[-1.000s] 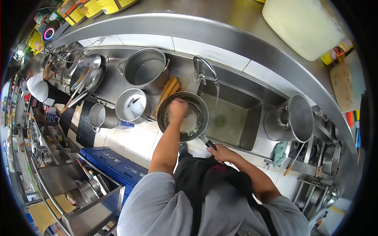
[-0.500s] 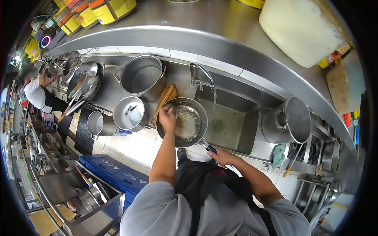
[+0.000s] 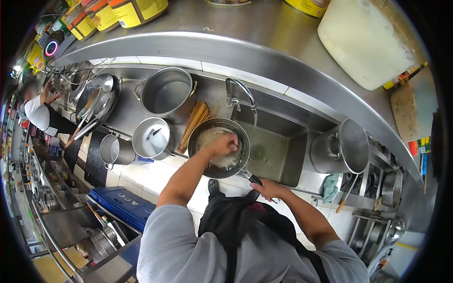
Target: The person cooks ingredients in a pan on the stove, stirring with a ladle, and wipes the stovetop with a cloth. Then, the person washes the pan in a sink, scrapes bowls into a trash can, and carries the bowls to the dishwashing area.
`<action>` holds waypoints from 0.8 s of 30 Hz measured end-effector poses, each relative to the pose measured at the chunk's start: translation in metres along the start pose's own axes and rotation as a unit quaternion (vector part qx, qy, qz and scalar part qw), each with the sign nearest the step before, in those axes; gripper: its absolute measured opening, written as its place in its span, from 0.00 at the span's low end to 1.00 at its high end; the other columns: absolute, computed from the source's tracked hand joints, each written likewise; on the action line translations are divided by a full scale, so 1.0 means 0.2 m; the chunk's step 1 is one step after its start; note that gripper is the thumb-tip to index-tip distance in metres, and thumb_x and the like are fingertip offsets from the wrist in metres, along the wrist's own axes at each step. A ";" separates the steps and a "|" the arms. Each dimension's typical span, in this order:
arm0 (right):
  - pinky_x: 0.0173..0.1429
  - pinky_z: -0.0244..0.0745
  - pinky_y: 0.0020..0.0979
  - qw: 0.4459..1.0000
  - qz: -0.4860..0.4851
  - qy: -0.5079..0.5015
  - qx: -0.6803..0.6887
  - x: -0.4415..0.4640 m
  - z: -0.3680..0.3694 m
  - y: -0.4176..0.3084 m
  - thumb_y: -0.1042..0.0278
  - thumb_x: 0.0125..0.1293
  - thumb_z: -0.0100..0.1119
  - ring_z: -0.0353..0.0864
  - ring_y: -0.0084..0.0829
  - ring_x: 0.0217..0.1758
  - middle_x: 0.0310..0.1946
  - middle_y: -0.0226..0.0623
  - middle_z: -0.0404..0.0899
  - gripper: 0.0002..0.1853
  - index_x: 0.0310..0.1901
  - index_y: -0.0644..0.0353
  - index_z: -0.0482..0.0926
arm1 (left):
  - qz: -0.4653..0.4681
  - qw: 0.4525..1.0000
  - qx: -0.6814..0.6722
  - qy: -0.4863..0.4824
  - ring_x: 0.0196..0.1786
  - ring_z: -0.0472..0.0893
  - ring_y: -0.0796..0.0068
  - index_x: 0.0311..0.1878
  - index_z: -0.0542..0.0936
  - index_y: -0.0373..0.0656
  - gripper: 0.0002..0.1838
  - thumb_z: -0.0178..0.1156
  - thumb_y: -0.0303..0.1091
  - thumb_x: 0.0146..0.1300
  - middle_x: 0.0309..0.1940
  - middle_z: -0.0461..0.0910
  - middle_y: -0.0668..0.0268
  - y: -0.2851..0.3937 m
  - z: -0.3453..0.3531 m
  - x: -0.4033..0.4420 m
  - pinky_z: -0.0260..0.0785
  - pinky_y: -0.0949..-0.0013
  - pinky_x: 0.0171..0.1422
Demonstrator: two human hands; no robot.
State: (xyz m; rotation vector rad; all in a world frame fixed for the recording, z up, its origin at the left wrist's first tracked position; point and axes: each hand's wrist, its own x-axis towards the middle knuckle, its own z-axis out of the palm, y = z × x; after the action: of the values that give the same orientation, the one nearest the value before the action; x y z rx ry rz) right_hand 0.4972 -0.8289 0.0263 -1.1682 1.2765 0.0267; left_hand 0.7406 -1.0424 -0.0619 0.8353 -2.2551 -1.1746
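A round pan [image 3: 219, 169] with pale, foamy residue on its inner surface sits at the left edge of the sink [image 3: 278, 146]. Its black handle points down and right, and my right hand [image 3: 267, 188] is wrapped round the end of it. Inside the pan, my left hand [image 3: 225, 144] is closed over the residue, near the right side; whatever its fingers hold is hidden. Water runs from the faucet [image 3: 247, 89] into the sink, right of the pan. A bundle of thin wooden sticks [image 3: 193, 123] lies just left of the pan.
Left of the sticks stand a large pot [image 3: 165, 92], a white-lined pot [image 3: 152, 137] and a smaller pot [image 3: 115, 150]. Another tall pot [image 3: 355, 146] is right of the sink, near a green cloth [image 3: 330, 188]. A person [image 3: 40, 111] stands far left.
The hand inside the pan has moved from the left rim across to the right side. My other hand keeps its hold on the handle. The view has shifted slightly.
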 end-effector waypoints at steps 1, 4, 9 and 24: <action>0.16 0.70 0.31 1.000 0.003 -0.003 -0.003 0.00 0.01 0.01 0.41 0.77 0.46 0.72 0.25 0.12 0.15 0.31 0.68 0.25 0.40 0.61 0.68 | 0.045 0.998 0.043 0.025 0.42 0.84 0.55 0.38 0.80 0.44 0.10 0.70 0.30 0.55 0.34 0.83 0.57 -0.05 -0.01 0.01 0.76 0.56 0.48; 0.15 0.70 0.31 1.000 -0.011 0.011 -0.004 0.02 0.04 0.03 0.43 0.77 0.47 0.71 0.25 0.11 0.14 0.31 0.67 0.24 0.43 0.62 0.68 | -0.050 0.991 0.064 0.108 0.42 0.84 0.55 0.39 0.81 0.46 0.09 0.69 0.31 0.54 0.36 0.84 0.58 -0.06 0.01 0.06 0.75 0.58 0.48; 0.14 0.69 0.31 1.000 -0.011 0.018 -0.001 0.01 0.03 0.02 0.42 0.77 0.47 0.71 0.25 0.10 0.14 0.31 0.67 0.24 0.43 0.60 0.68 | 0.031 0.983 0.055 -0.172 0.43 0.84 0.58 0.38 0.83 0.47 0.08 0.68 0.31 0.53 0.37 0.85 0.61 0.14 0.02 0.03 0.76 0.59 0.47; 0.20 0.73 0.38 0.991 0.017 0.130 -0.040 -0.04 0.08 -0.09 0.38 0.74 0.51 0.75 0.33 0.14 0.23 0.42 0.78 0.30 0.49 0.65 0.77 | -0.073 0.884 0.448 -0.109 0.48 0.86 0.52 0.51 0.82 0.46 0.16 0.60 0.35 0.60 0.40 0.86 0.55 0.03 -0.46 0.07 0.79 0.51 0.54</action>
State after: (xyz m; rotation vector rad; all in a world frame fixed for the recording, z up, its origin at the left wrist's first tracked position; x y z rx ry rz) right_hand 0.5158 -0.8221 0.0408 -1.2483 1.5376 -0.0503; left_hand 0.7884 -1.1017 -0.0067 1.2525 -2.9885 -0.1955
